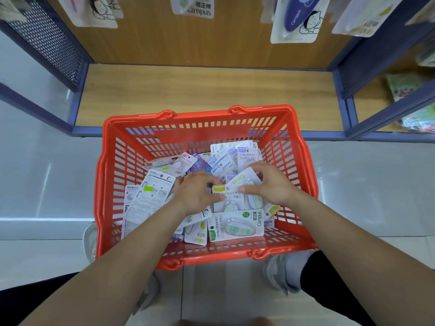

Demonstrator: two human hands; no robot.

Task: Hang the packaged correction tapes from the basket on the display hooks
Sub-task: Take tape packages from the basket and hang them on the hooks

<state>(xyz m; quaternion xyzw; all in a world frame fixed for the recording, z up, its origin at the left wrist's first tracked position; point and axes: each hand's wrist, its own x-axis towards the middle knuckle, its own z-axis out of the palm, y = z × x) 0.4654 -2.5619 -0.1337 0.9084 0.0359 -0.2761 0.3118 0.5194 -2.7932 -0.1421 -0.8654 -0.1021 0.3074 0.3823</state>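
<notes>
Yellow-tagged packet (229, 191) lies between left hand (197, 194) and right hand (273, 184), both pinching it, inside orange basket (202, 114).

The basket (303, 161) is orange-red, its walls a grid of slots. The packaged correction tapes (235, 225) are white cards with lilac, pale green and yellow-green accents — one tape is checked green. The shelf (207, 90) is pale wood grain framed in slate blue — the floor (376, 184) is glossy pale grey tile
</notes>
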